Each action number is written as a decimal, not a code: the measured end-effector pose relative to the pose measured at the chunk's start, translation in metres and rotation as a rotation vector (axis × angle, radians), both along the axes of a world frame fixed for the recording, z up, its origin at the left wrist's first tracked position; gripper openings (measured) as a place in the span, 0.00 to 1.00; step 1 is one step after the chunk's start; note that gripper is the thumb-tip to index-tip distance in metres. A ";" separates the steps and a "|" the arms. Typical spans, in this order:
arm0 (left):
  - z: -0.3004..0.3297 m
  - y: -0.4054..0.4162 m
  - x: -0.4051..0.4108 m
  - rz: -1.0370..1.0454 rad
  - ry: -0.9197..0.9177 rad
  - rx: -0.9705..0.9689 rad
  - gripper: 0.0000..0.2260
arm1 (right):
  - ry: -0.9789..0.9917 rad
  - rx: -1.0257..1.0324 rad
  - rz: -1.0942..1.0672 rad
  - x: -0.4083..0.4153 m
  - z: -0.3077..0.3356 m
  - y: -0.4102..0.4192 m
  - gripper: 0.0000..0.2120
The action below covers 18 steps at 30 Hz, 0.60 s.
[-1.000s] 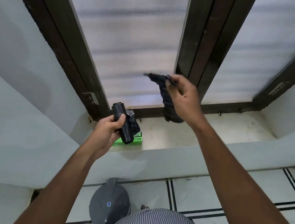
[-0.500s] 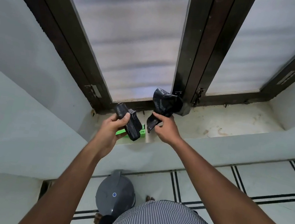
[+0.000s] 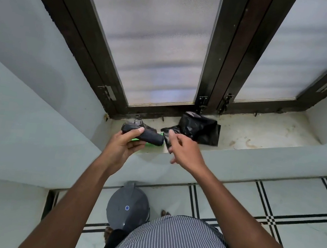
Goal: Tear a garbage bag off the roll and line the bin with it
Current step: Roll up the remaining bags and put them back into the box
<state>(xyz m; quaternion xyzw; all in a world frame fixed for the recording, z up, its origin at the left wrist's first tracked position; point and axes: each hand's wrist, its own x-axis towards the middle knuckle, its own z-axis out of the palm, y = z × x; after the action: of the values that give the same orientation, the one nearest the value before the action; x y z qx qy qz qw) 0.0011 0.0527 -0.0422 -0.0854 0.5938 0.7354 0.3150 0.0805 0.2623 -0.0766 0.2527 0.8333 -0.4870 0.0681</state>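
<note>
My left hand (image 3: 124, 144) grips the black roll of garbage bags (image 3: 144, 135) just above the window sill (image 3: 259, 139). A torn-off black bag (image 3: 198, 130) lies crumpled on the sill beside the window frame. My right hand (image 3: 184, 151) hovers at the bag's near edge with relaxed fingers and holds nothing. The grey bin (image 3: 127, 208), lid closed, stands on the floor below the sill, partly hidden by my striped shirt.
A green box (image 3: 152, 143) sits on the sill under the roll. Dark window frames with frosted glass (image 3: 154, 40) rise behind the sill. Pale walls flank the recess. The tiled floor (image 3: 272, 201) with black lines extends to the right.
My right hand lowered the torn bag onto the sill and let go of it. My left hand brought the roll down toward the green box.
</note>
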 end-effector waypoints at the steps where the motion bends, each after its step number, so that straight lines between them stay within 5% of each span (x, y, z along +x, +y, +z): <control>1: 0.001 -0.001 0.000 -0.013 0.001 0.024 0.16 | -0.019 -0.306 -0.023 -0.003 0.006 -0.005 0.30; 3: 0.005 -0.002 0.002 -0.060 0.012 0.075 0.16 | -0.045 -0.752 -0.006 -0.007 0.020 -0.012 0.32; 6: 0.013 -0.004 0.003 -0.091 0.027 0.087 0.15 | 0.054 -0.933 0.093 -0.010 0.028 -0.014 0.23; 18: 0.023 -0.032 0.003 -0.060 0.217 -0.172 0.19 | 0.226 -0.725 0.077 -0.024 0.034 -0.022 0.15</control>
<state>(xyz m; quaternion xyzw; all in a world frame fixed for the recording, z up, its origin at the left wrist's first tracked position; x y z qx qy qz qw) 0.0046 0.0207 -0.0195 -0.0140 0.6874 0.6771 0.2623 0.0560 0.2407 -0.0430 0.1254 0.6182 -0.7720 0.0788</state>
